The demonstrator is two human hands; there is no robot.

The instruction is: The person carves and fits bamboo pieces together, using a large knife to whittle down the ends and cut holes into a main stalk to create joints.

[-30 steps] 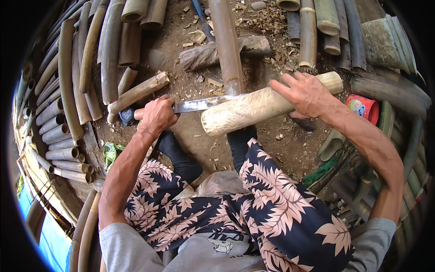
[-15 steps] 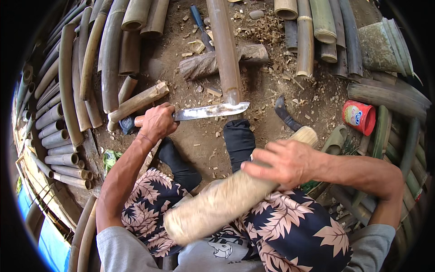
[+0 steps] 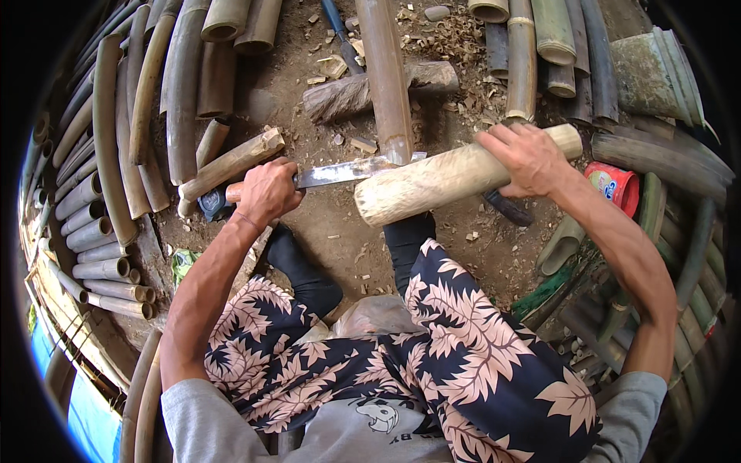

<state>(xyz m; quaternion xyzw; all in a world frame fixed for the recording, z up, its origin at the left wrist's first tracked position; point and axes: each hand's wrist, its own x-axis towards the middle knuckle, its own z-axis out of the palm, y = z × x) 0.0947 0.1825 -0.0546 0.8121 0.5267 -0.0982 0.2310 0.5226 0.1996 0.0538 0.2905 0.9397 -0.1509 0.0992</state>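
Observation:
My left hand (image 3: 268, 189) is closed round the wooden handle of a large knife (image 3: 332, 175). Its blade lies across the near end of a bamboo pole (image 3: 386, 85), and its tip is partly hidden by the log. In my right hand (image 3: 529, 160) is a short, thick, pale wooden log (image 3: 440, 181), gripped near its narrower right end. The log's thick end is close to the blade and the near end of the pole; whether they touch I cannot tell. The pole rests over a rough wooden block (image 3: 332, 100) lying on the ground.
Cut bamboo lengths (image 3: 104, 266) are stacked at the left, with more (image 3: 521, 62) at the far right. A red can (image 3: 625, 193), a worn bucket (image 3: 656, 77) and a dark curved object (image 3: 508, 208) lie rightward. A blue-handled tool (image 3: 334, 19) lies far off among wood chips.
My right hand has swung the log up and away from my lap, toward the blade and the pole's end. The left hand and knife have barely moved.

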